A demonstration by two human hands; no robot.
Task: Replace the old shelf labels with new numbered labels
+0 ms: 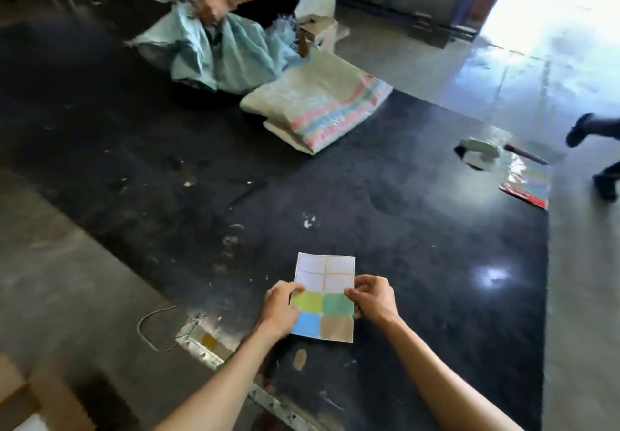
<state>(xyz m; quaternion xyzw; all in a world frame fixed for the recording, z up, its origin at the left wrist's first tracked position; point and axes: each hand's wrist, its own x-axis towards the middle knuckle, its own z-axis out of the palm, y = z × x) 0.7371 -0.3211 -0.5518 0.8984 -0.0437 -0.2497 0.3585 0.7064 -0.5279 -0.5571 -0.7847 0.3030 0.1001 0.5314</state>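
A label sheet (324, 296) lies on the black table (419, 246) in front of me. Its far half shows pale blank rectangles. Its near half carries a yellow-green, a green, a blue and a tan sticker. My left hand (280, 306) grips the sheet's left edge beside the yellow-green sticker. My right hand (372, 298) pinches the right edge beside the green sticker. No shelf is in view.
A folded woven sack (318, 101) lies mid-table. Behind it another person's hands (208, 4) work on a light-blue sack (218, 51). A white tape dispenser (479, 152) and a glossy packet (528, 185) sit at the right edge. A passer-by's feet (593, 155) cross the floor.
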